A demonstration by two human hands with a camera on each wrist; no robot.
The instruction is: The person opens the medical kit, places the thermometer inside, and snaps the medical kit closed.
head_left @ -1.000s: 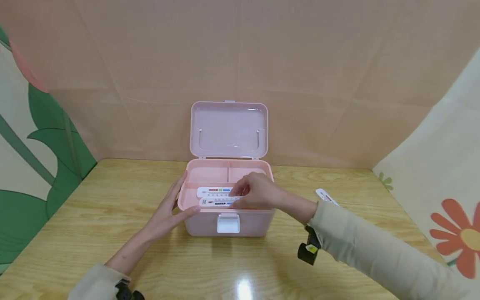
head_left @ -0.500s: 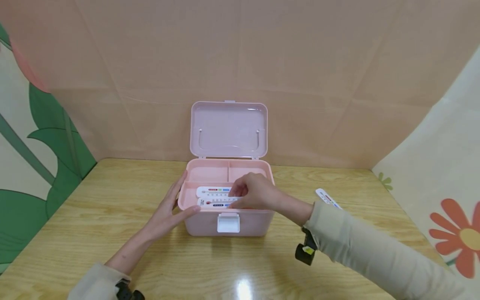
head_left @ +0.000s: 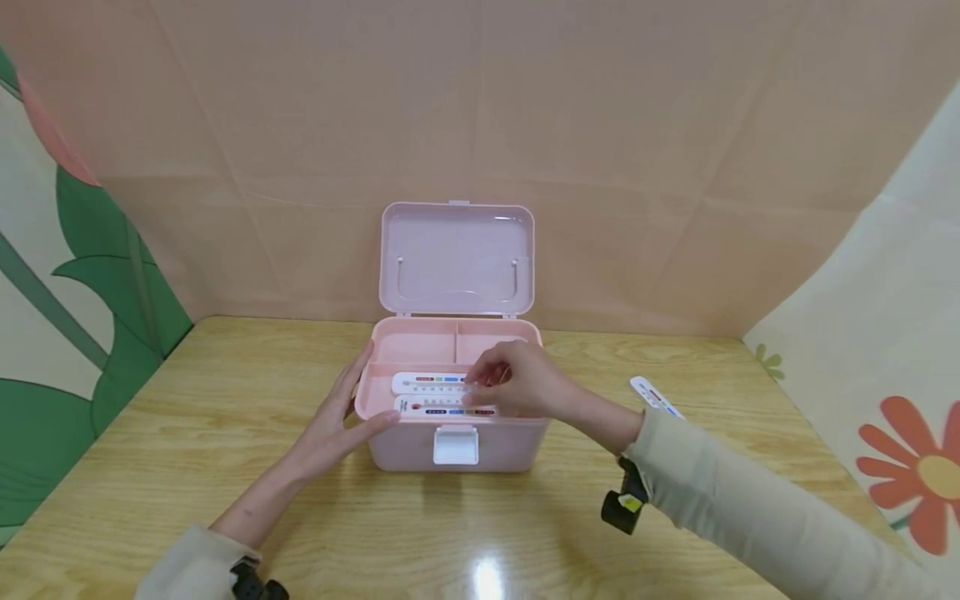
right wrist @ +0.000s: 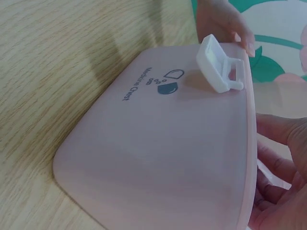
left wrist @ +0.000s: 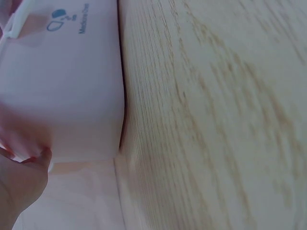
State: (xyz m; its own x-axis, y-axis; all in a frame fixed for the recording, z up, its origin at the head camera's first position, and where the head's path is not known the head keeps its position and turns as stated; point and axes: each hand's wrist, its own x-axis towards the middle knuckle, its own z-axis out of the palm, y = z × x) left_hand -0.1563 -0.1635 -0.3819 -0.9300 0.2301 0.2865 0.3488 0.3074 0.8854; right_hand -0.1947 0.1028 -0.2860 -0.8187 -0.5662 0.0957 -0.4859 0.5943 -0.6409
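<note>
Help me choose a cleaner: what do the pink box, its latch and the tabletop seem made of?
Pink box: probably plastic, satin; smooth walls and rounded corners suggest molding.
Latch: likely rigid plastic, smooth and white; its edges look molded.
Tabletop: wood or wood-look laminate, somewhat glossy; grain shows, with a bright reflection. I can't tell which.

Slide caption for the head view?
Left hand touches open pink box, right hand over two thermometer-like strips in its front compartment; a third strip on the table.
</note>
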